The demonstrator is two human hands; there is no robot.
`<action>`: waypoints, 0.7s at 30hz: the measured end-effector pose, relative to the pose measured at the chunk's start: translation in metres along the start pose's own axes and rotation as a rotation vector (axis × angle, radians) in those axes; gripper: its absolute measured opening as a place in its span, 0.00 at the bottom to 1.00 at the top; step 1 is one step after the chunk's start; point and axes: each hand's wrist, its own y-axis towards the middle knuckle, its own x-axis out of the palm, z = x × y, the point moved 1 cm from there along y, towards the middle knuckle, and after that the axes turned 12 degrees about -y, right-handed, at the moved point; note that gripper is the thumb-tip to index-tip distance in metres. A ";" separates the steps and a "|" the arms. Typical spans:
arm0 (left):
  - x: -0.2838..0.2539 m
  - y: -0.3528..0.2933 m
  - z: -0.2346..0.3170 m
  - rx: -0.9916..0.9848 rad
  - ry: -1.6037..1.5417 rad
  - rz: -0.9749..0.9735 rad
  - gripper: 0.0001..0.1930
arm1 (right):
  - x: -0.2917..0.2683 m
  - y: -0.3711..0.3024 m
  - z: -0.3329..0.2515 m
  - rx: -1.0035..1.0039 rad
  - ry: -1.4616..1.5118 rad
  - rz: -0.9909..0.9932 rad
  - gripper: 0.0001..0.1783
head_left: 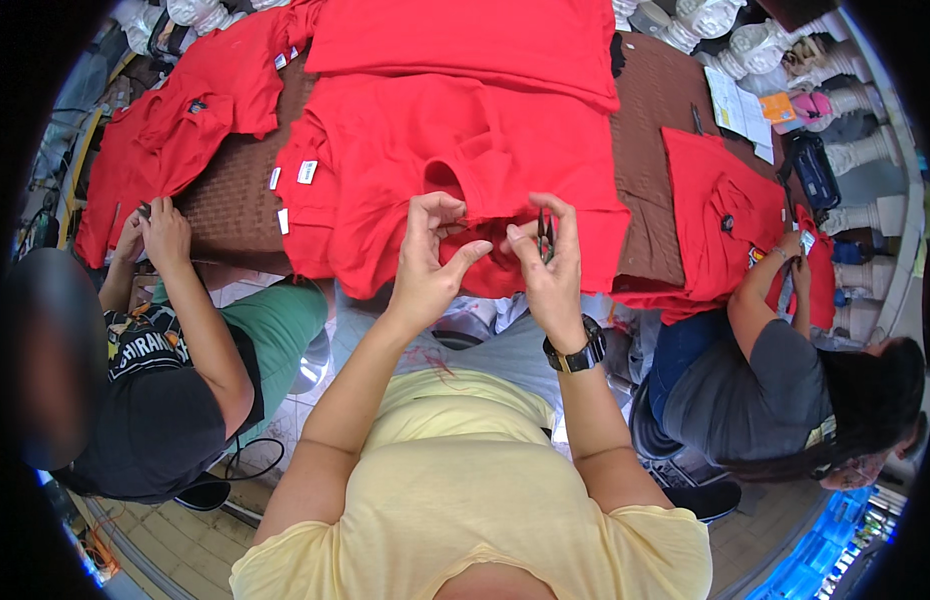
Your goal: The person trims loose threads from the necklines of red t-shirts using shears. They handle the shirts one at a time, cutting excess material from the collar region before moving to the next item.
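A red shirt (385, 130) lies spread on the table in front of me, its neck opening facing my hands. My left hand (432, 262) is at the shirt's near edge, thumb spread away from the curled fingers. The fingertips are close to the red cloth; whether they touch it is hard to tell. My right hand (553, 285) holds a small pair of dark thread snips (546, 236), points upward, between its fingers. Its thumb and index finger are bent towards the left hand, over a fold of the shirt.
More red shirts (455, 40) lie farther back on the brown-covered table (235, 190). A person on the left (165, 390) and one on the right (775, 390) handle red garments. White busts (765, 45), papers (737, 110) and a dark pouch (815, 170) stand or lie at the right.
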 end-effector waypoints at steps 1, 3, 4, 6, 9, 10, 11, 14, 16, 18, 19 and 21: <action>0.003 0.001 0.002 0.023 0.048 -0.010 0.19 | 0.003 0.002 0.002 -0.104 -0.055 0.075 0.12; -0.002 0.002 -0.004 0.063 0.188 -0.040 0.18 | -0.001 0.008 0.010 -0.049 -0.088 -0.053 0.12; -0.004 0.003 -0.006 0.084 0.258 -0.055 0.17 | 0.003 0.009 0.013 -0.046 -0.076 -0.068 0.10; -0.004 0.009 -0.005 0.268 0.364 -0.042 0.12 | 0.007 0.012 0.018 -0.053 -0.053 -0.060 0.06; -0.005 0.015 -0.006 0.450 0.455 -0.034 0.07 | 0.008 0.013 0.013 -0.039 -0.091 -0.078 0.08; -0.006 0.015 -0.007 0.494 0.474 -0.034 0.06 | 0.009 0.013 0.015 -0.042 -0.071 -0.066 0.09; -0.007 0.014 -0.007 0.363 0.414 0.005 0.04 | 0.010 0.012 0.017 -0.045 -0.051 -0.052 0.10; -0.012 0.011 -0.010 0.067 0.203 0.096 0.02 | 0.000 0.014 0.010 -0.112 -0.135 0.184 0.13; -0.021 0.014 -0.013 0.001 0.025 0.124 0.03 | -0.021 0.016 0.014 -0.054 -0.251 0.289 0.15; -0.025 0.015 -0.012 -0.033 0.013 0.114 0.03 | -0.030 0.022 0.022 -0.099 -0.378 0.254 0.12; -0.027 0.016 -0.011 -0.049 0.007 0.110 0.02 | -0.031 0.023 0.024 -0.145 -0.441 0.240 0.10; -0.028 0.017 -0.011 -0.044 0.020 0.103 0.03 | -0.025 0.026 0.021 -0.270 -0.496 0.268 0.09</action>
